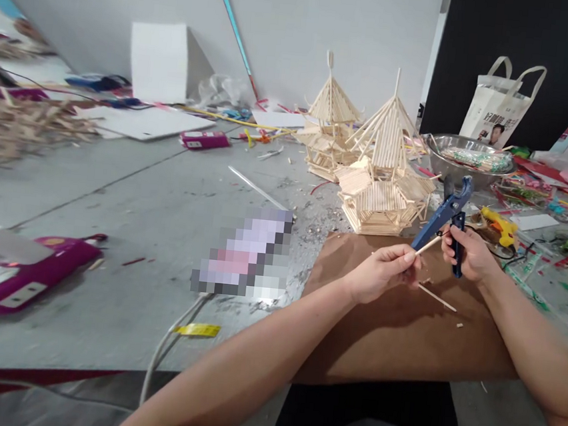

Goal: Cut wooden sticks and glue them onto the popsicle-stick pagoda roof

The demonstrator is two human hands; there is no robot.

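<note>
My left hand [383, 269] pinches a thin wooden stick [427, 245] and holds its tip up to the jaw of a blue cutter [443, 215]. My right hand [468, 252] grips the cutter's handles, with the tool tilted up and away from me. Both hands hover over a brown board [393, 331] on the grey table [137, 225]. Another loose stick [436, 298] lies on the board under my hands. Just behind the cutter stands a stick-built pavilion model [385, 182], with a second one [328, 127] further back.
A yellow glue gun [501, 227] lies right of my hands, near a metal bowl [470, 157] and coloured scraps. A white bag [500, 106] stands behind. A purple device [17, 274] sits at left, a stick pile [15, 127] far left, a white cable [166, 342] near me.
</note>
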